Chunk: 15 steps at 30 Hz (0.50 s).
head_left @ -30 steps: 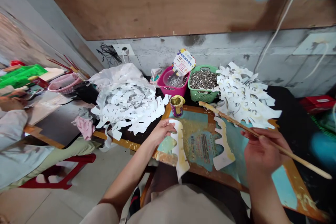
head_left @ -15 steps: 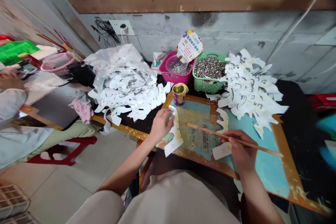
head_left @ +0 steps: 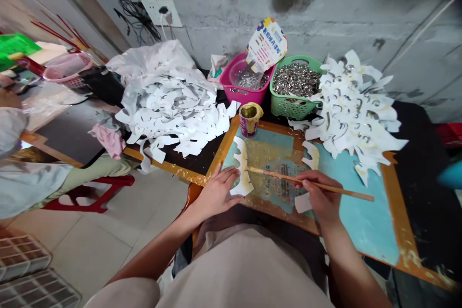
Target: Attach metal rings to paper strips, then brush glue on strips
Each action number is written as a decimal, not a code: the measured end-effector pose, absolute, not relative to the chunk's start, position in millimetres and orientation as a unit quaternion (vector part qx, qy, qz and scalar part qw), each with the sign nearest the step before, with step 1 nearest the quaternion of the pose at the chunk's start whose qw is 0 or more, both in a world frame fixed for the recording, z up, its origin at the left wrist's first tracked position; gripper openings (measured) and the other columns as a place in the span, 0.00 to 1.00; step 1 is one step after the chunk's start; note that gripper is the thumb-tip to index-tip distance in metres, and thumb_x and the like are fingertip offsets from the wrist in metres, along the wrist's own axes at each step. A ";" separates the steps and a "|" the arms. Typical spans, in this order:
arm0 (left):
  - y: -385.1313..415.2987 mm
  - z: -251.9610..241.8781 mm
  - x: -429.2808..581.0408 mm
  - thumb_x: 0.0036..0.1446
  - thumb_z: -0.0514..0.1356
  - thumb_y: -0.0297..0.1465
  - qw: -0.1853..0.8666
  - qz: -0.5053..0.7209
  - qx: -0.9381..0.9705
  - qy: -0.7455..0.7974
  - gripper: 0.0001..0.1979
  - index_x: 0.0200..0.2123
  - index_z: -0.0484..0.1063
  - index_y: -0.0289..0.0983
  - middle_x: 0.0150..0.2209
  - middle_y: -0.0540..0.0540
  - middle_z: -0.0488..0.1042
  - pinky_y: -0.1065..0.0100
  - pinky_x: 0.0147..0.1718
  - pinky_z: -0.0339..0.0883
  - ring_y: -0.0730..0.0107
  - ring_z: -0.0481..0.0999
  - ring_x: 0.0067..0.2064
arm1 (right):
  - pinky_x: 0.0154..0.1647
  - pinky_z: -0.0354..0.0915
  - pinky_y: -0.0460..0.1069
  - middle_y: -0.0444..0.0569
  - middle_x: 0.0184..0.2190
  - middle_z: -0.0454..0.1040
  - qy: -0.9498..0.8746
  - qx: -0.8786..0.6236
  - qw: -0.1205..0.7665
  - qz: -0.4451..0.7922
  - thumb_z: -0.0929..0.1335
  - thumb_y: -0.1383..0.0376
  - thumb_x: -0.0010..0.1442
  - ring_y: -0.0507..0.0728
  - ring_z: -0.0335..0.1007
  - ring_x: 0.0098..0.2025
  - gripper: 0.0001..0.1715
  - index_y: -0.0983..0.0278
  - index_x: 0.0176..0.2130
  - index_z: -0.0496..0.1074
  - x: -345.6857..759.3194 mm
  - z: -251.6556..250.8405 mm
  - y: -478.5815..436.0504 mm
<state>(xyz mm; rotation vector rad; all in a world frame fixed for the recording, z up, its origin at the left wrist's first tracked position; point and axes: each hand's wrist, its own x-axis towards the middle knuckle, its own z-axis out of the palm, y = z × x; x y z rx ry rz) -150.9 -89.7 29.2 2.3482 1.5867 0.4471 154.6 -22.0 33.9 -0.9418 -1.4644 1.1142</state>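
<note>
My left hand [head_left: 222,190] lies with its fingers spread on the lower left part of a curved, notched white cut-out [head_left: 246,180]. Yellowish smears mark that cut-out. In my right hand [head_left: 322,194] is a long wooden stick [head_left: 277,175], gripped near its middle. Its far tip is at the right edge of the cut-out, at about mid-height. Partly behind my right hand is a second white cut-out [head_left: 311,154], also smeared yellow. A small tin [head_left: 249,122] with yellowish residue round its rim stands at the back of the blue-and-brown work board [head_left: 377,216].
White cut-outs heap up at left [head_left: 176,115], beside a plastic bag [head_left: 159,60]. A pink basket [head_left: 245,91] and a green basket [head_left: 294,106] hold small metal parts. More cut-outs with metal rings [head_left: 361,110] pile up at right. A co-worker's sleeve [head_left: 12,130] shows at far left.
My left hand has slid down the cut-out and its fingers have spread. The stick's tip has moved left to the cut-out's edge. The camera view has shifted slightly.
</note>
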 end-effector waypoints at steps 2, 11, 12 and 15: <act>-91.1 29.2 -150.3 0.59 0.63 0.44 0.129 0.145 0.815 0.546 0.29 0.59 0.65 0.36 0.60 0.34 0.71 0.37 0.68 0.44 0.45 0.67 0.64 | 0.28 0.70 0.48 0.45 0.29 0.79 -0.600 -0.392 0.526 0.458 0.70 0.66 0.61 0.54 0.74 0.27 0.06 0.59 0.37 0.80 157.4 34.8 -22.6; -95.1 32.4 -150.4 0.62 0.60 0.45 0.130 0.140 0.821 0.539 0.22 0.52 0.70 0.36 0.60 0.34 0.71 0.37 0.69 0.38 0.48 0.67 0.64 | 0.24 0.63 0.47 0.45 0.26 0.76 -0.617 -0.355 0.510 0.483 0.70 0.66 0.60 0.53 0.70 0.24 0.07 0.61 0.35 0.80 166.3 28.5 -20.0; -95.4 32.0 -150.6 0.63 0.60 0.45 0.132 0.142 0.819 0.540 0.22 0.52 0.70 0.36 0.60 0.34 0.71 0.37 0.69 0.39 0.49 0.67 0.64 | 0.25 0.64 0.48 0.45 0.26 0.76 -0.614 -0.361 0.512 0.479 0.70 0.66 0.60 0.53 0.70 0.25 0.07 0.61 0.35 0.80 166.1 28.6 -20.3; -95.5 30.9 -150.4 0.64 0.59 0.44 0.132 0.144 0.817 0.542 0.21 0.52 0.70 0.36 0.60 0.34 0.71 0.38 0.69 0.40 0.49 0.68 0.64 | 0.25 0.65 0.48 0.45 0.26 0.77 -0.637 -0.369 0.480 0.477 0.70 0.67 0.59 0.53 0.71 0.25 0.07 0.61 0.35 0.81 165.8 30.0 -21.0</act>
